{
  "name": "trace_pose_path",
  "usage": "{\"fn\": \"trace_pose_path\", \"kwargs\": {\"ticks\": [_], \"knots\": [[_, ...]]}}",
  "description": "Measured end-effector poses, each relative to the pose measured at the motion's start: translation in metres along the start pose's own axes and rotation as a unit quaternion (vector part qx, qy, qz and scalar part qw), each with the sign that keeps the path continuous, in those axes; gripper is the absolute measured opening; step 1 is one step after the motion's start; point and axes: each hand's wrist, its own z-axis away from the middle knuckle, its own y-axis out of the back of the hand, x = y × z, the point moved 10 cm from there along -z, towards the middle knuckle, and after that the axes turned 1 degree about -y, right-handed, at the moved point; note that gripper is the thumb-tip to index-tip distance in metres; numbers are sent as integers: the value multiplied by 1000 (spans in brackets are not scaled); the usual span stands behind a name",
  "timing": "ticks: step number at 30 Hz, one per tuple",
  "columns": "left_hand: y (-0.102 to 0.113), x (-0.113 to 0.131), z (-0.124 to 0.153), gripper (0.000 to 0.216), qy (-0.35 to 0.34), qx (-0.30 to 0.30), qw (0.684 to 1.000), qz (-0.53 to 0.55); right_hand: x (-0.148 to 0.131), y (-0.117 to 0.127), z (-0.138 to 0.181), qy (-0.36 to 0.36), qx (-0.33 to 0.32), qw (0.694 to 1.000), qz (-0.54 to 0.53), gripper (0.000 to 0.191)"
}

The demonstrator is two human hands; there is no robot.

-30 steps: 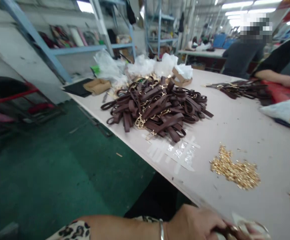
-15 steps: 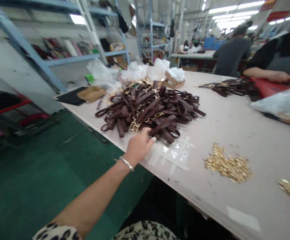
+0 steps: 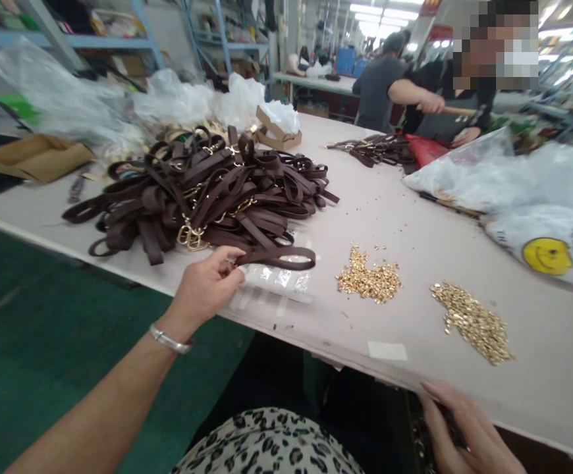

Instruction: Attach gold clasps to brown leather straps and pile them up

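Brown strap (image 3: 269,257) in left hand (image 3: 205,286); strap heap (image 3: 222,194) behind, gold pieces (image 3: 373,281) nearby.

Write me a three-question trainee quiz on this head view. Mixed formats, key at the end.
1. True or false: the left hand pinches a brown strap that ends in a loop.

2. Multiple choice: how many separate piles of small gold-coloured pieces lie on the table?
A) one
B) two
C) four

3. Fill in the missing word: the left arm wears a silver-coloured ____ at the wrist.

Key
1. True
2. B
3. Bracelet
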Motion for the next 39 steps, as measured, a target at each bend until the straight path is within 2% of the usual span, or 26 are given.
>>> {"fn": "trace_pose_path", "kwargs": {"ticks": [2, 5, 7, 9, 11, 13, 16, 20, 22, 27, 29, 31, 34, 36, 39], "knots": [[-11, 9, 15, 33, 1, -30, 992, 122, -33, -26, -27, 51, -16, 998, -26, 20], [-23, 17, 31, 26, 27, -44, 952, 303, -64, -62, -71, 52, -30, 998, -24, 20], [-32, 14, 40, 25, 71, -50, 919, 384, -75, -85, -98, 43, -52, 998, 10, 23], [-45, 14, 49, 30, 110, -82, 877, 460, -82, -106, -118, 39, -77, 994, 61, 26], [-58, 18, 59, 36, 130, -128, 830, 526, -86, -120, -130, 39, -89, 990, 103, 27], [-66, 22, 66, 40, 134, -153, 803, 560, -89, -127, -136, 38, -92, 988, 120, 27], [-71, 23, 74, 48, 128, -159, 804, 559, -90, -135, -138, 47, -107, 980, 163, 26], [-75, 28, 80, 75, 109, -173, 809, 551, -94, -139, -136, 82, -137, 970, 185, 22], [-75, 28, 82, 78, 107, -174, 816, 541, -93, -139, -135, 82, -146, 967, 194, 22], [-87, 25, 89, 29, 150, -201, 825, 506, -89, -139, -133, 67, -163, 957, 230, 23], [-91, 28, 92, 22, 157, -209, 828, 496, -88, -137, -132, 75, -162, 960, 216, 24], [-94, 32, 93, 21, 159, -205, 827, 498, -85, -128, -131, 67, -149, 974, 155, 23], [-100, 42, 93, 21, 153, -205, 819, 514, -72, -107, -122, -11, -124, 992, -23, 25], [-106, 51, 93, 22, 145, -214, 812, 523, -68, -98, -109, -70, -119, 981, -137, 27], [-112, 66, 94, 25, 119, -231, 805, 533, -82, -98, -85, -110, -132, 945, -278, 24]]}}
